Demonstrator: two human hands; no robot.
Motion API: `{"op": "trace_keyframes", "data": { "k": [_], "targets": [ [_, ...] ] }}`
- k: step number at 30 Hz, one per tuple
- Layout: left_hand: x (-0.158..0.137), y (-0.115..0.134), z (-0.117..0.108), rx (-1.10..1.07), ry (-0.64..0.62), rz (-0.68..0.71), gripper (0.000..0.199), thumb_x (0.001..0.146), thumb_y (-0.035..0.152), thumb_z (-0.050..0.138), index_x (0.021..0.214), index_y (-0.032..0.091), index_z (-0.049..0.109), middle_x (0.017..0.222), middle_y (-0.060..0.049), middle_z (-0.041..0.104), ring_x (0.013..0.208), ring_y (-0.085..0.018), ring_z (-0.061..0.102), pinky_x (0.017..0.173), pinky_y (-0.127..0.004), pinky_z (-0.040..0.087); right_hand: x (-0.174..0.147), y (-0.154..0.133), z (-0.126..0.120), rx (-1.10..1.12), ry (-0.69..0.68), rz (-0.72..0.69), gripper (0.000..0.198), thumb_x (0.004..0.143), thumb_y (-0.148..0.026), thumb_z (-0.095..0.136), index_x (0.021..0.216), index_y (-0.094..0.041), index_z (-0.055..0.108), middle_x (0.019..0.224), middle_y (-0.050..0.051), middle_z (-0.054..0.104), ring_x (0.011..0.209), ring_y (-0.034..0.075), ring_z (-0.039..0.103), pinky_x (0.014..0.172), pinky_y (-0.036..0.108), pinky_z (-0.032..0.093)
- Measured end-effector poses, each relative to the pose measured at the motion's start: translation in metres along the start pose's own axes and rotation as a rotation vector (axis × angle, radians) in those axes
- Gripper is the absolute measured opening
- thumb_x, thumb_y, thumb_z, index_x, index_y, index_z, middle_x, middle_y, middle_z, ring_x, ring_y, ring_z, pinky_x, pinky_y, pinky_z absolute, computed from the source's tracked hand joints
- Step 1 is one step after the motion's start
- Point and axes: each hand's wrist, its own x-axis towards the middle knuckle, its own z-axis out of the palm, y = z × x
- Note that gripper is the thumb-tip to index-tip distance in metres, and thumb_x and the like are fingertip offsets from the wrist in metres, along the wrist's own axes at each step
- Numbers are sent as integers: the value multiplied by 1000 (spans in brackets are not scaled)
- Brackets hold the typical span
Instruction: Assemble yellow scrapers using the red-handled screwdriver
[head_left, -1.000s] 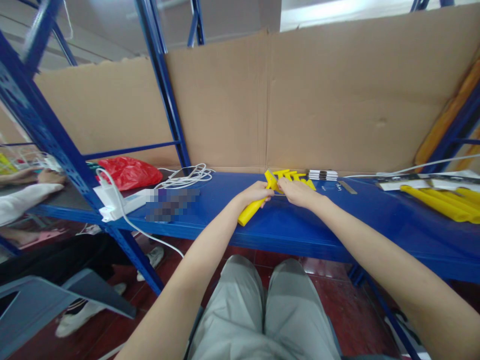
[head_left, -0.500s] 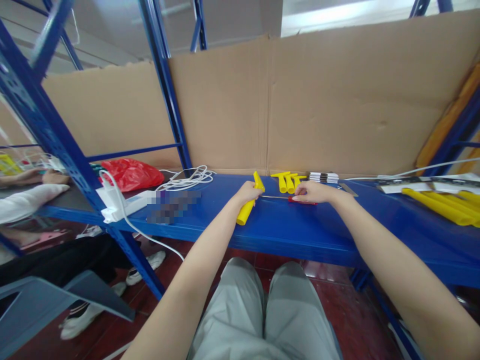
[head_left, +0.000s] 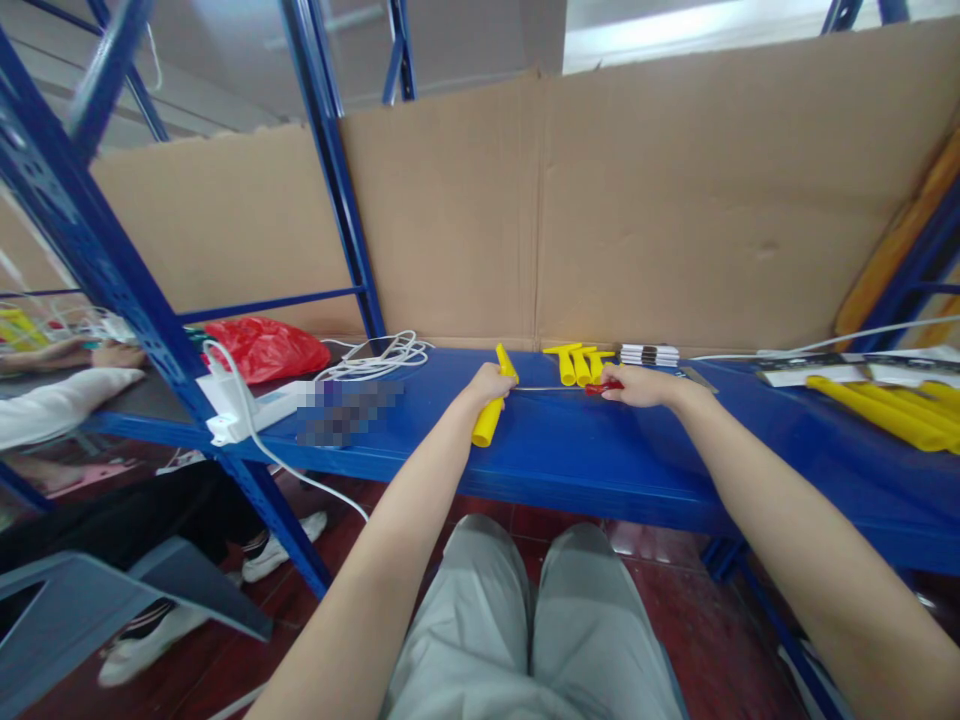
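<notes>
My left hand (head_left: 489, 384) is closed around a yellow T-shaped tube (head_left: 487, 424), whose wide round end points toward me over the blue shelf. In my right hand (head_left: 636, 385) is a screwdriver (head_left: 594, 389) with a red handle, gripped by the fingers. Its long thin shaft runs left to the yellow tube's upper part; whether the tip touches it or lies inside is hidden by my left hand. Just behind the screwdriver lie several yellow T-shaped pieces (head_left: 568, 368), side by side.
A small stack of white-and-black items (head_left: 649, 355) lies by the cardboard wall (head_left: 712, 200). More yellow tubes (head_left: 877, 410) are at right. At left are a white power strip (head_left: 274, 405), coiled white cable (head_left: 390, 355), a red plastic bag (head_left: 266, 348) and a blue post. A co-worker's arm (head_left: 71, 400) shows beyond.
My right hand has lifted the screwdriver slightly off the shelf and turned it in its grip. The yellow tube in my left hand has tilted and shifted a little left.
</notes>
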Motion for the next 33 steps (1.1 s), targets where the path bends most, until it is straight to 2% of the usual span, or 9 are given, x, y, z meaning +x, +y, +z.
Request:
{"op": "trace_keyframes", "data": {
  "k": [7,14,27,33],
  "targets": [
    [-4,3,-2,19,13,-20,6,81,9,57,76,12,59,43,6,45,36,-10,47,46,-23,40,-5,23,-6,-1,52,63,8,82,-20,54,89,-20,58,97,9,68,87,21,63,75,28,47],
    [-8,4,-3,25,6,-15,12,81,9,57,70,13,56,45,5,46,36,-10,46,46,-22,39,-6,41,-6,49,102,62,15,82,-25,53,94,-19,59,95,9,68,85,21,63,74,29,47],
    [-2,0,-2,37,-7,-6,5,82,13,58,78,12,59,48,4,49,37,-10,48,47,-23,41,-5,34,-6,87,111,57,13,81,-23,53,92,-19,58,94,10,67,83,20,62,74,29,46],
    [-3,1,-2,35,-8,-3,11,82,12,58,72,14,55,47,5,48,36,-10,48,46,-22,40,-5,35,-5,76,126,35,12,82,-25,53,92,-20,58,91,9,67,80,19,61,71,28,46]
  ]
}}
